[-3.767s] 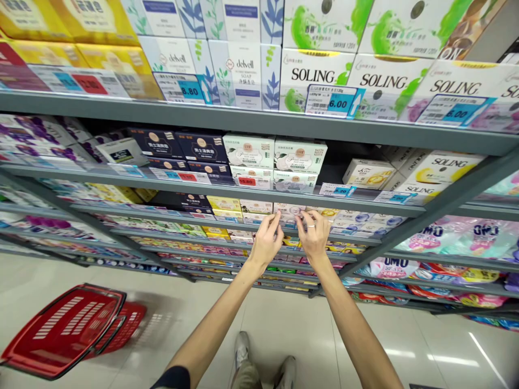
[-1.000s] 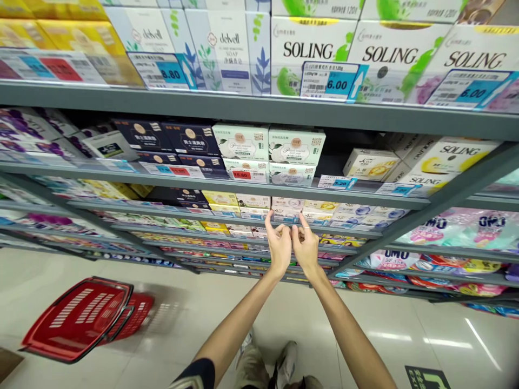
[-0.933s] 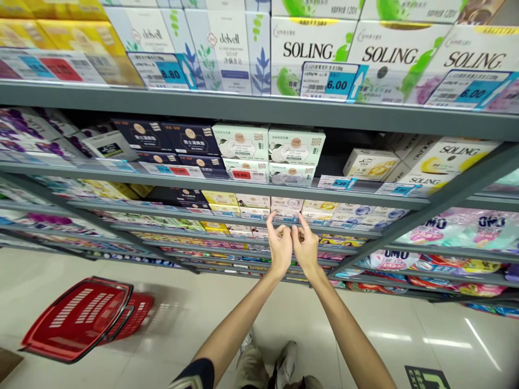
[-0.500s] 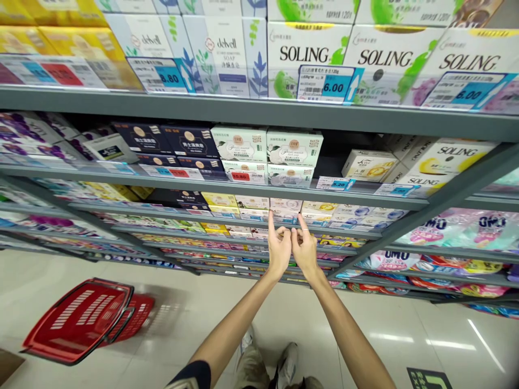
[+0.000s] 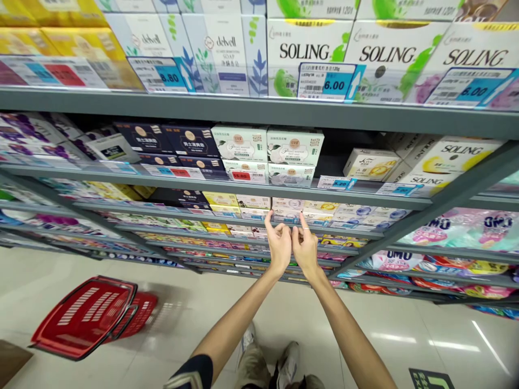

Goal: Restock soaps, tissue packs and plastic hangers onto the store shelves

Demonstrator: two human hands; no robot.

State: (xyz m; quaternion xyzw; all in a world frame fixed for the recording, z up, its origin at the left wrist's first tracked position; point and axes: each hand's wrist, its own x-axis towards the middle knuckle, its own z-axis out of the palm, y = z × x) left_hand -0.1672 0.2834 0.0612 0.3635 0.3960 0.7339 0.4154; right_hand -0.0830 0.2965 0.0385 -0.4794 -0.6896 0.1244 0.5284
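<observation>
My left hand point(image 5: 279, 247) and my right hand point(image 5: 305, 248) are held side by side in front of the lower shelves. Both index fingers stretch toward a shelf edge, while the other fingers are curled inward, nearly meeting in the middle. Neither hand holds anything. A ring shows on my right index finger. Just beyond the fingertips stand pale pink-and-white boxes point(image 5: 287, 205), with yellow-and-white boxes point(image 5: 320, 207) to their right. Whether the fingertips touch the shelf edge, I cannot tell.
White-green soap boxes point(image 5: 294, 147) and dark blue boxes point(image 5: 189, 139) fill the shelf above. Higher up are SOLING boxes point(image 5: 306, 54) and delvell soap boxes point(image 5: 221, 48). A red shopping basket point(image 5: 91, 313) stands on the floor at left. Bagged OMO detergent point(image 5: 438, 229) is at right.
My left index finger has bent slightly. The hands otherwise keep nearly the same pose, and the view has shifted a little, with the basket appearing slightly farther right.
</observation>
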